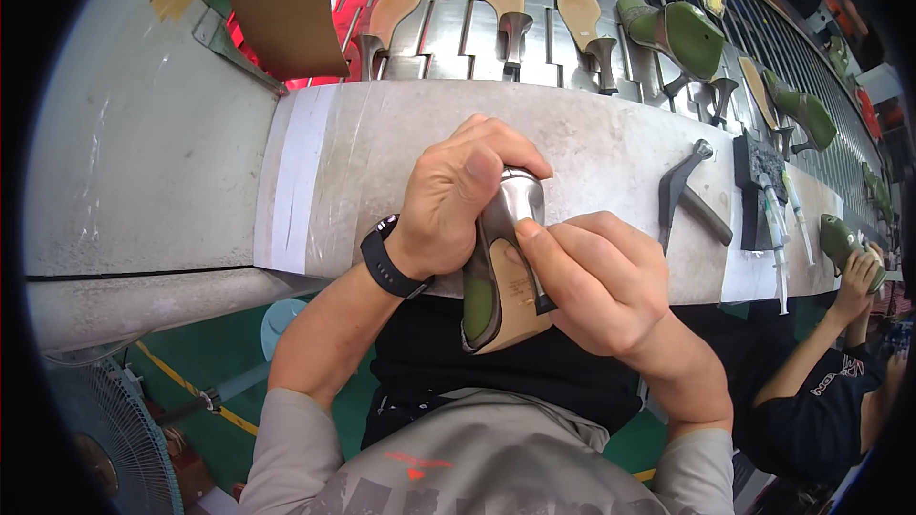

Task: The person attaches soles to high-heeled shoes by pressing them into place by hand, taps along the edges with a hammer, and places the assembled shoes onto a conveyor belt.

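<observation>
A green high-heeled shoe with a tan sole and a shiny grey heel is held over the near edge of the bench, in front of my body. My left hand, below a black wristwatch, is closed around the heel end, its fingers curled over the top. From the other side my right hand grips the heel, with the thumb pressed on the metallic surface near the sole. My fingers hide part of the heel and the shoe's right side.
A hammer lies to the right, beside a black block and syringes. Beyond the bench, a slatted conveyor carries heeled soles and green shoes. A co-worker at right handles another green shoe.
</observation>
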A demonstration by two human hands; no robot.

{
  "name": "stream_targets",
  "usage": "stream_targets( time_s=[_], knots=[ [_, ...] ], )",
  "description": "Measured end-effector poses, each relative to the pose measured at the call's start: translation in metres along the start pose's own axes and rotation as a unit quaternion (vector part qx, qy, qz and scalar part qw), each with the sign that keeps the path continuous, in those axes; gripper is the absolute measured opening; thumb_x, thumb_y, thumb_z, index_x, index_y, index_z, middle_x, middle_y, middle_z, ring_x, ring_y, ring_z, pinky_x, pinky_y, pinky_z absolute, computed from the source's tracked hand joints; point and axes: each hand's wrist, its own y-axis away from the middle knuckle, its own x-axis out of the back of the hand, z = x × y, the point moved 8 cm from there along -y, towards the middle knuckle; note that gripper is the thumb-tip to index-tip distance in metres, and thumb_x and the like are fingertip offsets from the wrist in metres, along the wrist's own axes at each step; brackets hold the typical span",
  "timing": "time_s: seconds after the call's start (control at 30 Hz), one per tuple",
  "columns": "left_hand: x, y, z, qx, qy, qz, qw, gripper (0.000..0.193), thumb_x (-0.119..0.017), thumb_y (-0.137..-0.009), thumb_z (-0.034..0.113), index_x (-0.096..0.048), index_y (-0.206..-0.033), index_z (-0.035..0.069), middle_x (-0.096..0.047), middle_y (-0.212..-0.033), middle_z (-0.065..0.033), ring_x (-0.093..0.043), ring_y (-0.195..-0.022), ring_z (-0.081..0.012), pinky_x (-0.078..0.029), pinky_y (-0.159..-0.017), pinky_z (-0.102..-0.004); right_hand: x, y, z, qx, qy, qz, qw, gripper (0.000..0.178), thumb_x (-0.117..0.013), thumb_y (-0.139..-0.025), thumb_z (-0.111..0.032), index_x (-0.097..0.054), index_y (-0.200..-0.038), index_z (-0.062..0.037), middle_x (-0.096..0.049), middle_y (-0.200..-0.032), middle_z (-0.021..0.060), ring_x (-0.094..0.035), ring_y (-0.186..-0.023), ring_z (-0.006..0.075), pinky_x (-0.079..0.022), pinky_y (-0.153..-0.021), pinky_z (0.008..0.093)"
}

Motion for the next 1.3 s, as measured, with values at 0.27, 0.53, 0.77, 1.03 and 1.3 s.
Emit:
stream_targets(
  time_s=[0.27,0.53,0.77,1.03,1.3],
  knots=[
    [-0.001,-0.051,-0.045,0.118,0.108,0.023,0.987,0.028,-0.066,-0.103,0.024,-0.076,-0.102,-0.002,-0.074,-0.09,-0.0023,-0.065,-0.084,-0.0077,-0.052,-0.078,-0.0245,-0.005,-0.023,0.062,-0.077,0.043,-0.02,0.996,0.024,-0.084,-0.078,-0.007,-0.073,-0.099,0.0001,-0.071,-0.08,0.0111,-0.069,-0.065,0.027,-0.054,-0.058,0.0347],
    [-0.01,-0.048,-0.062,0.124,0.061,0.032,0.99,0.036,-0.059,-0.109,0.027,-0.076,-0.104,-0.004,-0.073,-0.085,-0.001,-0.063,-0.077,-0.006,-0.052,-0.071,-0.0242,-0.024,-0.028,0.091,-0.382,0.0,-0.211,0.9,0.019,-0.071,-0.096,-0.013,-0.062,-0.094,0.0035,-0.059,-0.055,0.0142,-0.062,-0.047,0.0277,-0.045,-0.048,0.0374],
    [-0.013,-0.051,-0.057,0.092,-0.002,0.051,0.994,0.039,-0.058,-0.11,0.031,-0.077,-0.106,-0.004,-0.073,-0.083,-0.0018,-0.063,-0.076,-0.006,-0.052,-0.069,-0.0258,-0.026,-0.018,0.097,-0.348,0.026,-0.142,0.926,0.018,-0.07,-0.096,-0.012,-0.058,-0.099,0.0023,-0.063,-0.062,0.0119,-0.058,-0.046,0.0225,-0.044,-0.048,0.037],
    [-0.009,-0.05,-0.05,0.073,0.017,0.064,0.995,0.038,-0.065,-0.106,0.033,-0.079,-0.103,-0.002,-0.073,-0.083,-0.0028,-0.064,-0.078,-0.0078,-0.052,-0.071,-0.0261,-0.012,0.017,0.1,-0.41,-0.088,-0.104,0.902,0.05,-0.085,-0.091,-0.031,-0.065,-0.122,0.0039,-0.069,-0.078,0.0052,-0.06,-0.07,0.009,-0.047,-0.062,0.0282],
    [-0.012,-0.053,-0.042,0.158,0.006,0.033,0.987,0.036,-0.064,-0.103,0.027,-0.076,-0.094,-0.006,-0.075,-0.077,-0.0149,-0.067,-0.07,-0.0176,-0.053,-0.066,-0.0357,-0.054,0.049,0.11,-0.481,-0.285,-0.112,0.821,0.027,-0.083,-0.097,-0.022,-0.072,-0.104,0.0021,-0.068,-0.082,0.0008,-0.061,-0.075,0.0047,-0.05,-0.063,0.0237]
  ],
)
